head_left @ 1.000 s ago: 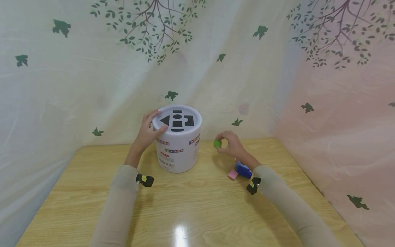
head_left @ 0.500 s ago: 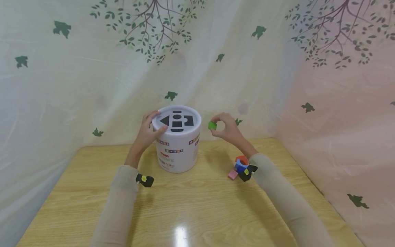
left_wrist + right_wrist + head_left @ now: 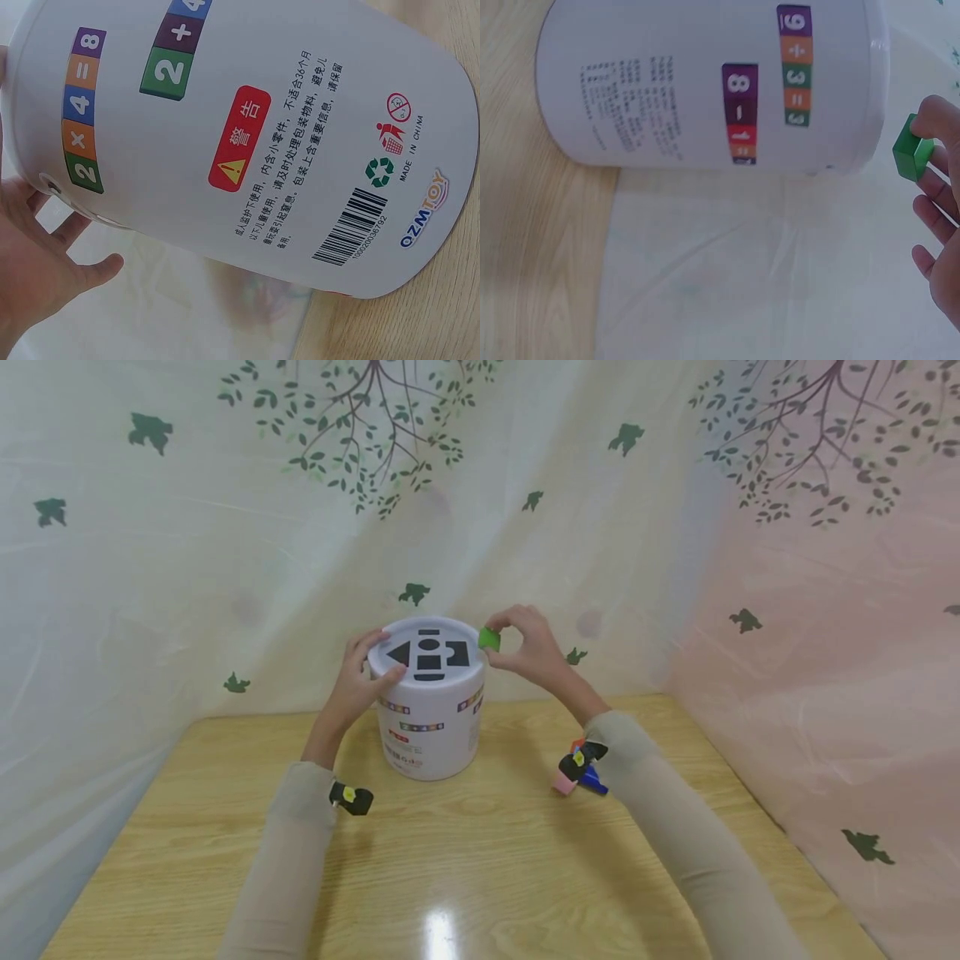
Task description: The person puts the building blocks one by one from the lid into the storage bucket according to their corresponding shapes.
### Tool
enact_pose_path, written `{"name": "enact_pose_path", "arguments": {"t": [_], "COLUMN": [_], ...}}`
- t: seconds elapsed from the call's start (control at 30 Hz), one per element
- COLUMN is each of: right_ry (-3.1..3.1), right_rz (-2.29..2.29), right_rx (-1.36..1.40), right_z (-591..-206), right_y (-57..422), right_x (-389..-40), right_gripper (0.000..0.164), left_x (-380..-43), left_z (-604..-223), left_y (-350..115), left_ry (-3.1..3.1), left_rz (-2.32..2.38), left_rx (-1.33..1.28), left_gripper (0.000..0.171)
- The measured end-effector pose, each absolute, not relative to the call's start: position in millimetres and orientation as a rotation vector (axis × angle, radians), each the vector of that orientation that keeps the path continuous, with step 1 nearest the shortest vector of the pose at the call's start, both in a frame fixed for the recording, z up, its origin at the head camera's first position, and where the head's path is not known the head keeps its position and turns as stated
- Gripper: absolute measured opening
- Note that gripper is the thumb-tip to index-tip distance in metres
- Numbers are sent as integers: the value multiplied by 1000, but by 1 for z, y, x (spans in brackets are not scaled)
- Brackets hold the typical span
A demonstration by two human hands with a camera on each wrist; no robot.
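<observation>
A white toy bucket (image 3: 427,735) stands upright on the table, its lid (image 3: 401,631) cut with black-looking shaped holes: a triangle, a circle, a square, slots and a notched square. My left hand (image 3: 356,681) holds the lid's left rim, thumb at the front and fingers farther back. Little of that grip shows in the left wrist view, where the hand (image 3: 37,270) is at the left edge. My right hand (image 3: 528,647) pinches a small green block (image 3: 489,639) between thumb and fingers, right at the lid's right rim. The right wrist view shows the green block (image 3: 913,150) beside the bucket's top.
Under my right wrist lie a pink block (image 3: 562,784), a blue block (image 3: 593,781) and an orange-red block (image 3: 577,745), partly hidden by the wrist camera (image 3: 581,762). A printed curtain (image 3: 315,552) hangs behind the wooden table (image 3: 465,860) and along its right side.
My right hand has risen from near the table and moved left with the green block, up to the lid's rim. The left hand and bucket have stayed in place.
</observation>
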State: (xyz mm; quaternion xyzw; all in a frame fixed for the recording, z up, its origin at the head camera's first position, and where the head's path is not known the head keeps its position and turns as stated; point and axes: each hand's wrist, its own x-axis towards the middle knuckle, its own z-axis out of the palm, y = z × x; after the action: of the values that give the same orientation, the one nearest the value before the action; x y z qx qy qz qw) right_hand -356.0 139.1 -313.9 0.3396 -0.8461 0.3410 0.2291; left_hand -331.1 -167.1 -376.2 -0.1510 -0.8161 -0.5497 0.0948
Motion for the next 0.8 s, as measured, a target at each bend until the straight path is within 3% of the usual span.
{"name": "enact_pose_path", "arguments": {"t": [0.8], "right_ry": [-2507], "right_rz": [701], "right_rx": [1018], "right_z": [-295], "right_y": [74], "right_x": [-341], "right_gripper": [39], "left_x": [-330], "left_z": [-376], "left_y": [-168], "left_ry": [-2425], "left_rz": [-1634], "left_rx": [-468], "left_gripper": [77]}}
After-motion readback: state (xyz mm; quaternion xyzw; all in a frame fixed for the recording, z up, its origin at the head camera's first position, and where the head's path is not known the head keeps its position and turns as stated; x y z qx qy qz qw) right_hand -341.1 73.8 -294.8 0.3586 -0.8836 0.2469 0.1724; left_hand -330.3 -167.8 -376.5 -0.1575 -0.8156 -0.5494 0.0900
